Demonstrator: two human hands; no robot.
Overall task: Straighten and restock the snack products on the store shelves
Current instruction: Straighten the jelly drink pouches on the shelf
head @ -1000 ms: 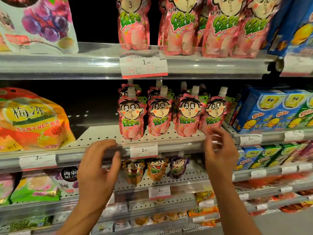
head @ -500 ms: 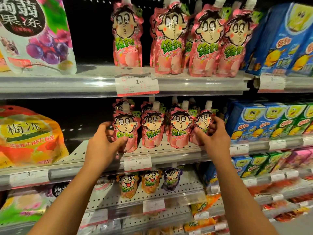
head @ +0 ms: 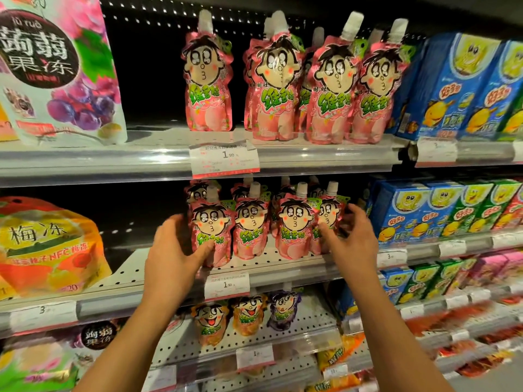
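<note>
Head view — both hands are up at the middle shelf (head: 283, 274), bracketing the front row of pink pouches (head: 252, 230) that stands just above the price tag (head: 227, 284). The left hand (head: 172, 256) grasps the leftmost pouch (head: 210, 233), thumb across its lower front and fingers behind its left edge, probably to square it to the shelf lip. The right hand (head: 352, 244) curls round the rightmost pouch (head: 328, 227) at the other end of the row, fingers reaching behind it. Holding both ends at once looks like a way to press the row together and line up the faces. More pouches stand behind the front row, spouts up.

Above the price tag, the upper shelf (head: 311, 157) carries taller pouches of the same kind, one standing apart to the left. Right of the tag sit blue and green boxes (head: 424, 210); left of it, a large orange bag (head: 48, 247). Below the tag, three smaller pouches (head: 249, 315) stand on a perforated shelf. Dark shelf backing lies behind everything — this is a store aisle.
</note>
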